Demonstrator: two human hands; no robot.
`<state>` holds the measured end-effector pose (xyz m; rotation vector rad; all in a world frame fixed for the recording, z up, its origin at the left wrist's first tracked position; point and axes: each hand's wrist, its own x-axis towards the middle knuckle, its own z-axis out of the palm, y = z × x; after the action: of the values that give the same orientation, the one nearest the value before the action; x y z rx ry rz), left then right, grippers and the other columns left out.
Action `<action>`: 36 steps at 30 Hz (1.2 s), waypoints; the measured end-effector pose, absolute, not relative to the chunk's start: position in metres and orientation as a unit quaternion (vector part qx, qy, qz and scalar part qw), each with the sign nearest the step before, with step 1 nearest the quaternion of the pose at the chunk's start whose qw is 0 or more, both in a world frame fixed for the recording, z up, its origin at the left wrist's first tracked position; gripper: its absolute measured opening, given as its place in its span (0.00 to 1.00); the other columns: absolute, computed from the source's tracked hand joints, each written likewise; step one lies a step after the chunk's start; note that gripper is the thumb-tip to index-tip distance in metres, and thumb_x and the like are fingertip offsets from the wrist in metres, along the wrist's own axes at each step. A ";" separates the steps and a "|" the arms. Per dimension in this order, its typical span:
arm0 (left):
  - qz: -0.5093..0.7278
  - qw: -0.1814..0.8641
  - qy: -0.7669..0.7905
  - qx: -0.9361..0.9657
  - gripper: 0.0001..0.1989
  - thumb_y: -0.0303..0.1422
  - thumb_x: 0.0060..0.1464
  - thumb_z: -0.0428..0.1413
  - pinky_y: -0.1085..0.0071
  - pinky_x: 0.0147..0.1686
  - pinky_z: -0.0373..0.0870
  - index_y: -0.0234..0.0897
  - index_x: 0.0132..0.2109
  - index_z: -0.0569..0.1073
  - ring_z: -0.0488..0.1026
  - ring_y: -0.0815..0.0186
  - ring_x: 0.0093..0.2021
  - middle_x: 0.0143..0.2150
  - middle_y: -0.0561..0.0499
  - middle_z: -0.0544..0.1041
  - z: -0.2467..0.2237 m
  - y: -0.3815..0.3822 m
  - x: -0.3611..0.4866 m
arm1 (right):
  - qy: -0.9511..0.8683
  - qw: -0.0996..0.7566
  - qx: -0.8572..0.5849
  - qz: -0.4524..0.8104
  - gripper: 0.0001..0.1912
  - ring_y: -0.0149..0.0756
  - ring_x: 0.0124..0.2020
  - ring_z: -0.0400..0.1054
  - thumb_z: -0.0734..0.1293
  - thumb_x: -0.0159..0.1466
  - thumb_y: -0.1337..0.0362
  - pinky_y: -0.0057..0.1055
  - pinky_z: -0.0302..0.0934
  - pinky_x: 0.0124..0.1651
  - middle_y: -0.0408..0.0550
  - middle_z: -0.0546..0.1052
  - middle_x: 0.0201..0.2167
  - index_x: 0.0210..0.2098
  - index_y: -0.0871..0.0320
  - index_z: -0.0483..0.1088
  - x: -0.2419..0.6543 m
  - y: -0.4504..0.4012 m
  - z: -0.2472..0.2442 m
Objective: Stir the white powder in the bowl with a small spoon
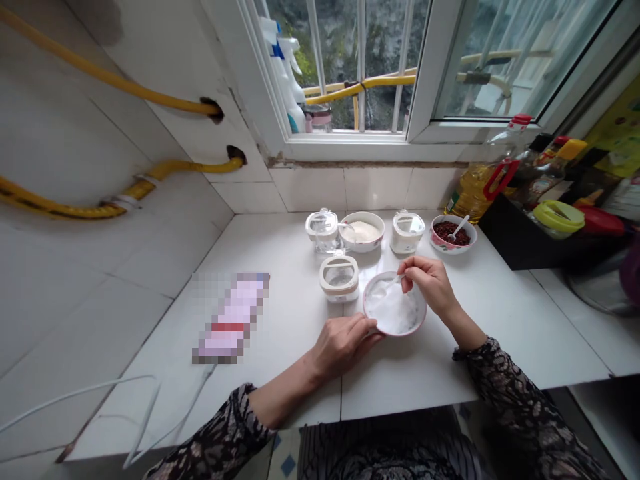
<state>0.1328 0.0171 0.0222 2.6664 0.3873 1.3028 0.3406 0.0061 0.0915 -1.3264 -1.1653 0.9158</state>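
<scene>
In front of me on the white counter sits a bowl [397,317] of white powder or grains. My left hand [345,343] grips the bowl's near left rim, thumb on top and fingers beneath. My right hand [427,283] pinches the handle of a small white spoon [387,288], whose head rests in the white contents. Just left of the bowl stands a clear jar with a cream lid [339,279]. Behind it are another lidded jar [323,230], a bowl of off-white grains [363,231] and a third jar [407,231].
A bowl of dark red bits with a spoon [451,235] stands at the back right, near an oil bottle [475,180] and a black rack [520,233] of bottles. A blurred-out device [233,317] with a white cable [193,393] lies left. The counter's front edge is close to me.
</scene>
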 end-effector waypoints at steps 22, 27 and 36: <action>0.431 0.061 0.133 0.891 0.07 0.33 0.66 0.52 0.77 0.22 0.67 0.33 0.40 0.69 0.70 0.71 0.22 0.24 0.54 0.72 0.023 0.017 0.133 | -0.791 0.448 -0.417 -0.003 0.14 0.35 0.32 0.71 0.57 0.66 0.75 0.41 0.59 0.52 0.46 0.81 0.32 0.44 0.56 0.71 0.305 0.004 0.090; 0.432 0.080 0.123 0.890 0.06 0.32 0.66 0.52 0.77 0.22 0.67 0.33 0.42 0.68 0.71 0.71 0.23 0.26 0.53 0.73 0.023 0.017 0.133 | -0.671 0.537 -0.501 0.106 0.09 0.37 0.33 0.72 0.60 0.67 0.67 0.37 0.62 0.45 0.44 0.78 0.27 0.40 0.55 0.72 0.325 -0.001 0.098; 0.431 0.094 0.125 0.888 0.05 0.32 0.65 0.53 0.78 0.23 0.67 0.34 0.42 0.68 0.70 0.72 0.23 0.26 0.54 0.72 0.023 0.018 0.133 | -0.746 0.426 -0.511 0.008 0.09 0.35 0.28 0.67 0.59 0.63 0.72 0.35 0.60 0.41 0.43 0.73 0.23 0.32 0.56 0.70 0.350 -0.002 0.100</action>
<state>0.1328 0.0181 0.0233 2.6347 0.3713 1.2796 0.3499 -0.0019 0.1001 -1.2774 -1.8655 0.0207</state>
